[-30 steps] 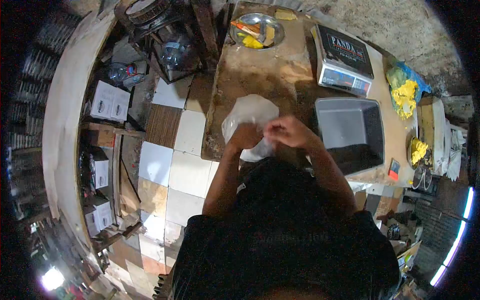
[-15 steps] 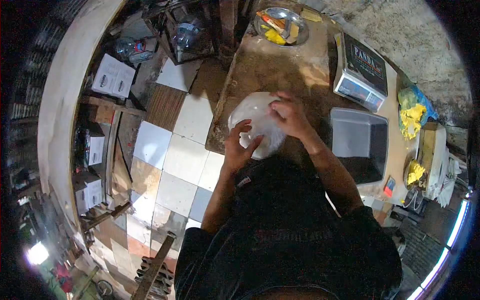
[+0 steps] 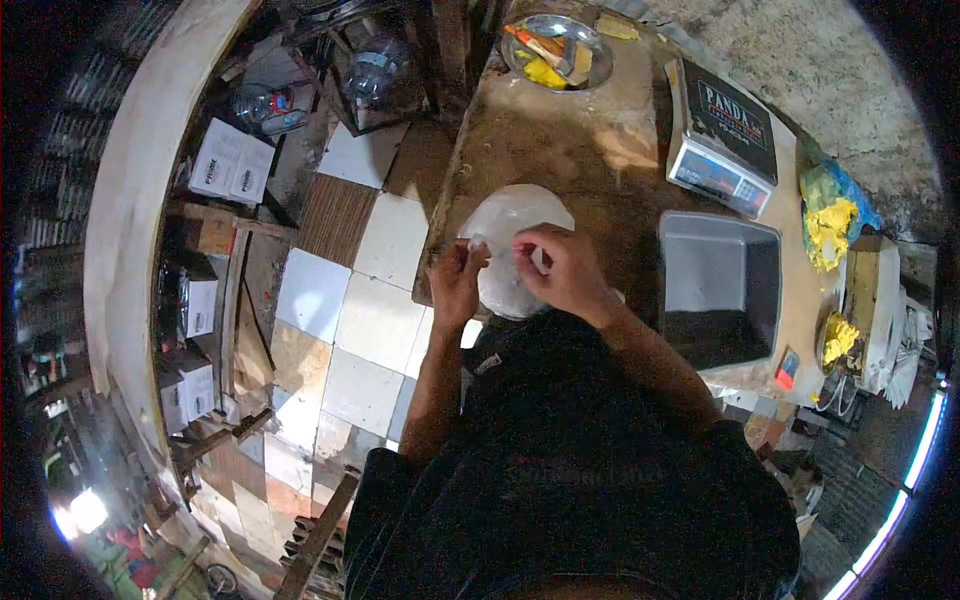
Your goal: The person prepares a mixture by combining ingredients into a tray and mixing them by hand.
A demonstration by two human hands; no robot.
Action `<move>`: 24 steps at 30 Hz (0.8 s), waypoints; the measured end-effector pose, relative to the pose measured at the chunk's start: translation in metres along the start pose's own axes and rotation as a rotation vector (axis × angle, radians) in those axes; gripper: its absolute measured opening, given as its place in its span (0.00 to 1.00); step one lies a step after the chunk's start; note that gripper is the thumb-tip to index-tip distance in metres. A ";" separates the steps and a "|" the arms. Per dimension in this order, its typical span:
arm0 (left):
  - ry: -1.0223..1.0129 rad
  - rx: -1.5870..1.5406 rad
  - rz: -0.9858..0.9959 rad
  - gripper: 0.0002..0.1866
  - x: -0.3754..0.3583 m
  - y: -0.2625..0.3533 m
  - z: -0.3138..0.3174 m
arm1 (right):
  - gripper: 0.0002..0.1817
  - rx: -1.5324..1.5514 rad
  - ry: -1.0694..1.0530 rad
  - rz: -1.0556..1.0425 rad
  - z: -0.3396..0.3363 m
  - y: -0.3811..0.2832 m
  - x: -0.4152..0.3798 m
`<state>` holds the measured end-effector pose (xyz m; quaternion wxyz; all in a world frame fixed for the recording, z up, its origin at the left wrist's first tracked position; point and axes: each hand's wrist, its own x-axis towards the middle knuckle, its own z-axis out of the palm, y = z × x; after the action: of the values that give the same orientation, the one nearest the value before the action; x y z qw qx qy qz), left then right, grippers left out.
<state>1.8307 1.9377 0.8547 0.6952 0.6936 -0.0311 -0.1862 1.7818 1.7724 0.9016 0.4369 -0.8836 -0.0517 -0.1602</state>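
Observation:
A rounded white bundle in thin, shiny plastic point(image 3: 515, 210) lies at the near edge of the brown worktop, right in front of my body. What the plastic contains cannot be made out. At the bundle's left side, my left hand point(image 3: 458, 285) is closed, its fingertips pinching a bit of the plastic. My right hand point(image 3: 568, 272) is above the bundle's right part, thumb and index finger brought together in a pinch on the plastic. Part of the bundle is hidden beneath both hands.
A grey plastic tub point(image 3: 770, 290) sits right of the bundle, with a digital scale point(image 3: 722, 185) behind it. At the back is a metal bowl point(image 3: 600, 75) holding tools and yellow material. Yellow lumps point(image 3: 828, 232) lie far right. Boxes point(image 3: 232, 160) stand on left shelves.
My right hand has come down and left, its fingers closing into a pinch. My left hand's spread fingers have drawn together at the plastic. The bundle stays in place.

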 end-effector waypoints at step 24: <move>-0.239 0.764 0.419 0.10 0.006 0.003 -0.004 | 0.14 -0.071 -0.278 0.058 0.013 0.041 -0.008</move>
<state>1.8377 1.9393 0.8561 0.4035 0.8529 -0.3174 -0.0951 1.7870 1.7579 0.8607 0.3986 -0.9132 -0.0805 -0.0252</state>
